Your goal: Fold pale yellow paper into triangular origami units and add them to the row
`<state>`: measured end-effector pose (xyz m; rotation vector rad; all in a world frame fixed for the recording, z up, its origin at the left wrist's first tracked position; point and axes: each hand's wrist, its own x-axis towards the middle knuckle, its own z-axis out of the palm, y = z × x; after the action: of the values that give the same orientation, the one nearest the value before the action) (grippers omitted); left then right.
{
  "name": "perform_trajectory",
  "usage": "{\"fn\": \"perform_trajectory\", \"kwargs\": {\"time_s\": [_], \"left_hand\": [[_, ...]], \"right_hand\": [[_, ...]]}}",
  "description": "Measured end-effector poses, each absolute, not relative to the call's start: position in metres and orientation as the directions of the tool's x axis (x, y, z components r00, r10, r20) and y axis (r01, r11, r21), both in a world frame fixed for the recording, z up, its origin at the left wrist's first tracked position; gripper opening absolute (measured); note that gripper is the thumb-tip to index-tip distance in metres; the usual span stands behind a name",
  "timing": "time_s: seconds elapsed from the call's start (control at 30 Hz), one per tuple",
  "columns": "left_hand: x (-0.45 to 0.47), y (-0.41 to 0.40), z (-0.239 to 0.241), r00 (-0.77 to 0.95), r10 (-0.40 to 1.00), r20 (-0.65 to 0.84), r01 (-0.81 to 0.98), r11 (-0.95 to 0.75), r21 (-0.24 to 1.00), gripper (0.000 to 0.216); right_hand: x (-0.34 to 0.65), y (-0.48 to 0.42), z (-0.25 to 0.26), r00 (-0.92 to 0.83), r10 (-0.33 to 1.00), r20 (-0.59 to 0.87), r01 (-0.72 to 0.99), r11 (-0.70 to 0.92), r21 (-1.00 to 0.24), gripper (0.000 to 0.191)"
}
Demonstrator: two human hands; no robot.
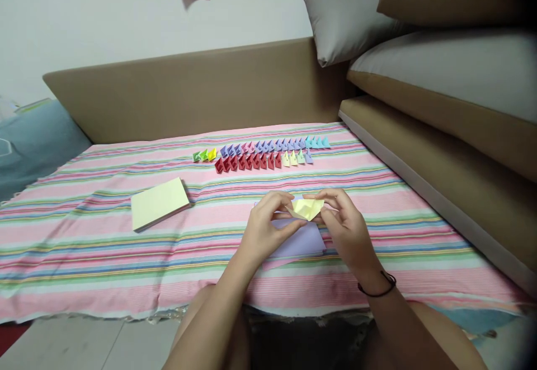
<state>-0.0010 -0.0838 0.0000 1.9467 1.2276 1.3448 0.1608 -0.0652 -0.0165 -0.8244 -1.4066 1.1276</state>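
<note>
A folded pale yellow paper (307, 209), partly opened into a boat-like shape, is held up between both hands. My left hand (268, 225) pinches its left end, thumb below and fingers behind. At the other end, my right hand (346, 227) closes thumb and fingers on the paper's right corner. Beneath the hands lies a small stack of lilac paper (296, 241), with a pink sheet (277, 263) showing under its near edge. The fingertips behind the yellow paper are partly hidden.
Farther back stand rows of small folded paper pieces, with red ones (249, 162) in front and purple ones (277, 145) behind. A pale yellow paper stack (159, 202) lies left on the striped cloth (210, 280). Sofa cushions (444, 79) border the right; a brown backrest (201, 90) stands behind.
</note>
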Motion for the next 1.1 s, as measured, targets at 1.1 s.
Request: {"fn": "perform_trajectory", "kwargs": {"time_s": [1.1], "left_hand": [[-0.011,-0.086,-0.001,0.310,0.705,0.638,0.650,-0.646,0.399,0.007]], "right_hand": [[0.191,-0.061,-0.013,-0.470,0.565,0.678,0.427,0.818,-0.386,0.019]]}}
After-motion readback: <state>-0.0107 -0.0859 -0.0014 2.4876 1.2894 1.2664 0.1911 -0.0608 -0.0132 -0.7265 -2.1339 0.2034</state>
